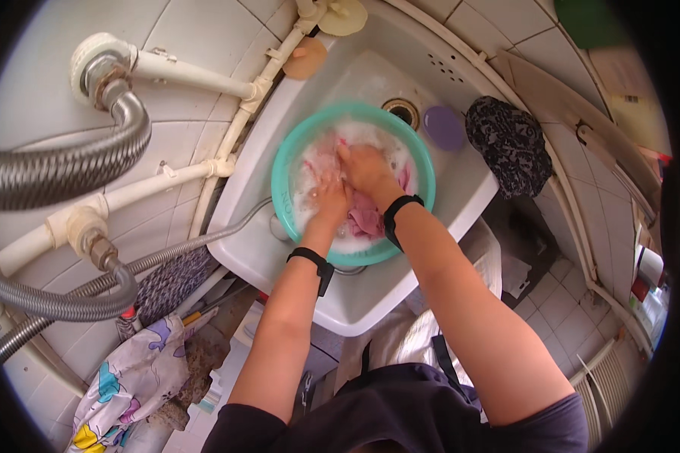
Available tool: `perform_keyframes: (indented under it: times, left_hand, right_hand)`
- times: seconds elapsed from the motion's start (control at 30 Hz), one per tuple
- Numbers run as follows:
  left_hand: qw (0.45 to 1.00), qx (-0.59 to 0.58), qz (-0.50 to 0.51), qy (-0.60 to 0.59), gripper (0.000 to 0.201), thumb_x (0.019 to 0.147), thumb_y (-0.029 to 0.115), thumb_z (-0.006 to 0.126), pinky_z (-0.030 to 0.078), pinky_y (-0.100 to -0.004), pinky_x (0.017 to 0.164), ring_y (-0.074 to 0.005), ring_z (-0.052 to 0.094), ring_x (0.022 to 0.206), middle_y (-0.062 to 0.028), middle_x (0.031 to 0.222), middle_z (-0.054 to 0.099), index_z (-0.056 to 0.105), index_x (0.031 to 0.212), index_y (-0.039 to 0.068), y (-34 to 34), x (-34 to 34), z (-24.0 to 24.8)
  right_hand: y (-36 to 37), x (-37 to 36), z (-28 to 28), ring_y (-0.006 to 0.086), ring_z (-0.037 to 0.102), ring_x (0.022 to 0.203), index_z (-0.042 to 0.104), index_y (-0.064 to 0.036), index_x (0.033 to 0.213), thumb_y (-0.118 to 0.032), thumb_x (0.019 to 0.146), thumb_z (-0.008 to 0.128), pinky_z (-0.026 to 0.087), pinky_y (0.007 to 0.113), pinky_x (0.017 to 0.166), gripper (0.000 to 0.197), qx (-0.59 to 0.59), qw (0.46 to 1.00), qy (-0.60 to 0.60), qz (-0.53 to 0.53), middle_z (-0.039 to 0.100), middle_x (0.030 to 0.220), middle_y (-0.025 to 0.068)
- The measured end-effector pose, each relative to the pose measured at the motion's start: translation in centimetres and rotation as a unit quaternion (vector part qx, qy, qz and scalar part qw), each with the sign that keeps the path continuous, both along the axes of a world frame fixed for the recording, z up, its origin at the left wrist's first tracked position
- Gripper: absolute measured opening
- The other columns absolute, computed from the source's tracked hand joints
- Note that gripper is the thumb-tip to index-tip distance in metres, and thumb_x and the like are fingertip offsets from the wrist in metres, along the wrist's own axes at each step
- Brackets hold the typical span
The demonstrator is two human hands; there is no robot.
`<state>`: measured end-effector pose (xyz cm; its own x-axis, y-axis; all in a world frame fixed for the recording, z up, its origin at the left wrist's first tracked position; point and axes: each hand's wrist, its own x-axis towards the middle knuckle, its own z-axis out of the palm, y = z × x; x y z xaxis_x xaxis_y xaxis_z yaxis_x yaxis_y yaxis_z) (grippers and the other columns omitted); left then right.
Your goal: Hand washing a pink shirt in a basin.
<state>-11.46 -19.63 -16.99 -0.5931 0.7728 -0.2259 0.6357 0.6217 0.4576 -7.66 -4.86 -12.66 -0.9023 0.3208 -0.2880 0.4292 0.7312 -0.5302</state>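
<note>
A teal plastic basin (280, 181) full of white suds stands tilted in the view inside a white sink. Wet pink cloth (366, 217) lies in the foam, partly under the suds. Both my hands are in the basin, side by side and nearly touching. My left hand (330, 195) rests on the sudsy cloth with its fingers stretched and apart. Curled over the cloth, my right hand (366, 170) has its thumb toward the left hand; its fingertips are hidden. Each wrist wears a black band.
Around the basin is the white sink (242, 223), with a drain (401, 112) and purple round lid (444, 127) beyond. Dark patterned cloth (508, 146) hangs over its right edge. Pipes (196, 79) and braided metal hoses (60, 170) crowd the left wall. A patterned cloth (140, 370) hangs lower left.
</note>
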Motion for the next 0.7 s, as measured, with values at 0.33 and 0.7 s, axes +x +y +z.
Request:
perform_keyframes:
  times: [0.33,0.7]
  left_hand:
    - [0.811,0.252,0.327,-0.415,0.051,0.09,0.023,0.057,0.033,-0.0506,0.107,-0.0397,0.038,0.131,-0.018,0.14,0.042,0.044,0.136,0.002,2.2,-1.0,10.7]
    - [0.472,0.274,0.282,-0.789,0.043,0.095,0.045,0.049,0.05,-0.0402,0.086,-0.0261,0.063,0.093,-0.0096,0.101,0.065,0.059,0.111,0.006,-3.0,-3.6,9.7]
  right_hand:
    - [0.6,1.0,0.7,0.0411,0.064,0.084,0.067,-0.0074,0.09,-0.023,0.083,0.054,0.05,0.048,0.083,0.022,0.118,0.927,0.196,-0.296,0.068,0.086,0.0221]
    - [-9.3,3.0,15.3,0.041,0.058,0.077,0.059,-0.0012,0.087,-0.036,0.08,0.06,0.047,0.046,0.073,0.036,-0.294,0.93,0.186,-0.117,0.056,0.077,0.0258]
